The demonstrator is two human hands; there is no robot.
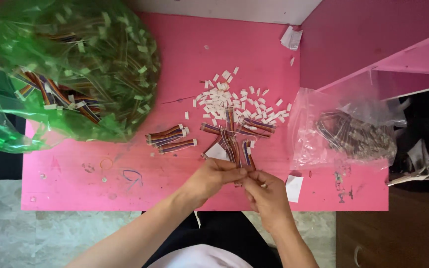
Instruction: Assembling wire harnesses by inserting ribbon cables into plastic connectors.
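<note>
My left hand [213, 177] and my right hand [266, 193] meet near the front edge of a pink table [75, 188]. Both pinch the near end of a short multicoloured ribbon cable [245, 155] that runs away from me toward a loose heap of similar cables [234, 131]. Just beyond that heap lies a scatter of several small white plastic connectors [234, 97]. A separate bundle of ribbon cables [169, 137] lies to the left of my hands.
A large green plastic bag [75, 64] full of cables fills the table's left. On the right sits a clear plastic bag [348, 131] holding more cables. A small white paper slip [294, 187] lies by my right hand. A pink shelf [398, 64] rises at the right.
</note>
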